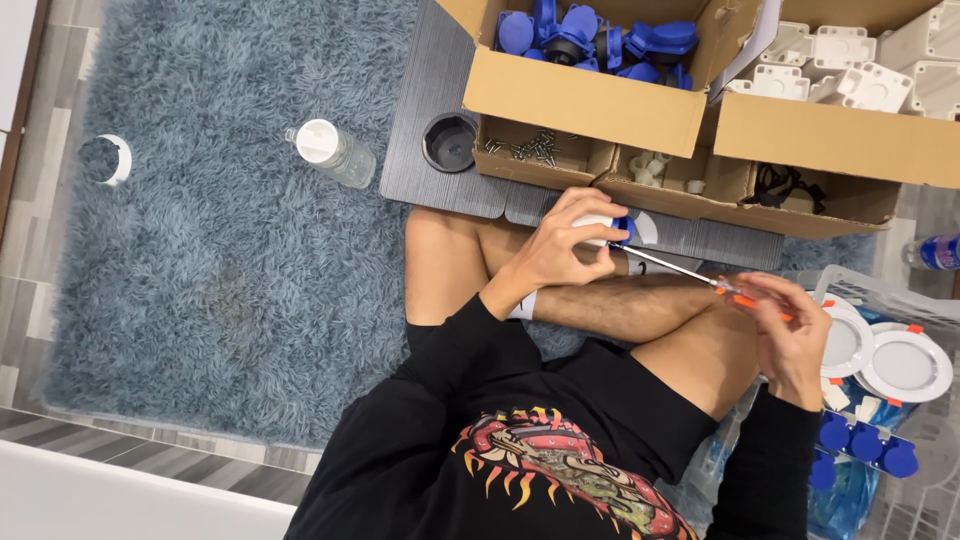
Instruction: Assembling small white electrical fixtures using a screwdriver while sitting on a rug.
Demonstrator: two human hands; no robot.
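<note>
- While the person sits cross-legged on the floor, a small white-and-blue fitting [610, 228] is held just above the shin, close to the front edge of a dark grey board [440, 100].
- A screwdriver [690, 272] with a thin metal shaft and orange handle runs from the fitting across the knee, its tip at the fitting.
- Left hand [565, 245]: fingers curled tight around the fitting, clamped on it.
- Right hand [790, 335]: closed round the orange handle, fingertips pinching it near the shaft.
- On the board stand open cardboard boxes: one with blue plastic parts [590, 35], one with white plastic housings [860, 70], and low trays with screws [530, 148], small white pieces [655, 170] and black bits [785, 185].
- A round black cup [450, 142] sits at the board's edge.
- Beside the right hand, a white wire basket [890, 290] holds round white light fittings [905, 365] and more blue pieces [865, 445].
- Beneath lies a shaggy blue-grey rug [220, 220] over pale wood-look flooring [30, 300].
- A clear bottle with a white cap [332, 150] lies on the rug, well apart from a white ring [105, 160] at its edge.
</note>
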